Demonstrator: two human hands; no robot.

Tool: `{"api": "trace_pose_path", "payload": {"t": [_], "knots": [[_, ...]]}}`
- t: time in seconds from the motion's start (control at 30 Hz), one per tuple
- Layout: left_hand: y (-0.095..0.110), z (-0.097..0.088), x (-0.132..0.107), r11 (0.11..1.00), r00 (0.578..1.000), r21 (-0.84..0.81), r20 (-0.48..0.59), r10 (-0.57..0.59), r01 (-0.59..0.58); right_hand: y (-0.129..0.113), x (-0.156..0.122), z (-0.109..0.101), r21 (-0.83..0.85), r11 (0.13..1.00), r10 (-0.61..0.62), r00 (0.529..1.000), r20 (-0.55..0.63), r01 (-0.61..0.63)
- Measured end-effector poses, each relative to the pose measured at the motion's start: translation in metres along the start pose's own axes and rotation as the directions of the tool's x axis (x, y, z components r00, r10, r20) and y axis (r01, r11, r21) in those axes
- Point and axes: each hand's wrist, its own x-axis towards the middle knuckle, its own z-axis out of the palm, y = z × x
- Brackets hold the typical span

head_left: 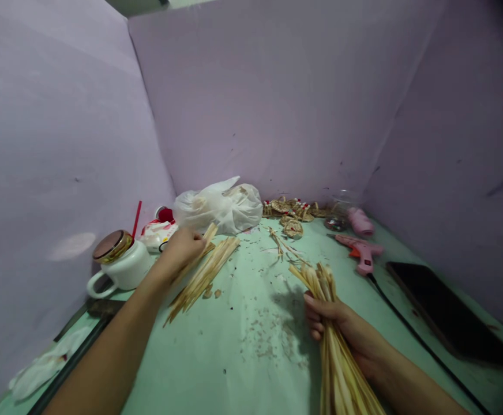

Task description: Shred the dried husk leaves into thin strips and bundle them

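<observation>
My right hand [338,325] is wrapped around a thick bundle of pale straw strips [327,288] that stands up off the green table [243,357]. My left hand [184,248] reaches forward to the far end of a loose pile of straw strips [203,274] lying on the table, its fingers closed on a strip or two at the top of the pile. A white plastic bag [223,207] sits just beyond that hand.
A white mug with a gold lid [119,262] stands at the left. Small woven straw pieces [292,213], a pink glue gun [359,252] with its black cord, a pink roll [361,222] and a dark phone [442,311] lie to the right. Lilac walls enclose the table.
</observation>
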Motion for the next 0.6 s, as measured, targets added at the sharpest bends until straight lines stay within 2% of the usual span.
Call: {"api": "trace_pose_path", "payload": {"t": [0.03,0.07,0.13,0.2,0.3,0.37,0.5,0.6], "knots": [[0.009,0.004,-0.007,0.993,0.998,-0.120,0.063,0.022,-0.014,0.000,0.000,0.001,0.000,1.000,-0.004,1.000,-0.012,0.004],[0.018,0.011,-0.015,0.967,0.983,-0.254,0.177,0.041,0.005,0.000,0.000,0.001,-0.002,1.000,-0.009,0.999,-0.038,0.009],[0.037,0.033,-0.033,0.879,0.914,-0.456,0.402,0.059,0.144,0.000,-0.001,0.002,-0.017,0.999,-0.029,0.995,-0.100,0.028],[0.053,0.063,-0.053,0.826,0.831,-0.510,0.547,0.098,0.238,0.001,-0.003,0.003,-0.057,0.996,-0.070,0.990,-0.122,0.063],[0.067,0.103,-0.078,0.798,0.783,-0.536,0.608,0.136,0.277,0.001,-0.005,0.004,-0.172,0.975,-0.148,0.988,-0.047,0.138],[0.069,0.119,-0.088,0.777,0.768,-0.571,0.612,0.188,0.265,0.001,-0.005,0.004,-0.248,0.954,-0.181,0.983,-0.022,0.170],[0.063,0.130,-0.090,0.725,0.768,-0.636,0.593,0.240,0.264,0.001,-0.002,0.003,-0.318,0.933,-0.195,0.979,-0.060,0.166],[0.059,0.129,-0.087,0.690,0.788,-0.644,0.591,0.173,0.331,0.001,-0.001,0.003,-0.306,0.934,-0.208,0.977,-0.049,0.184]]}}
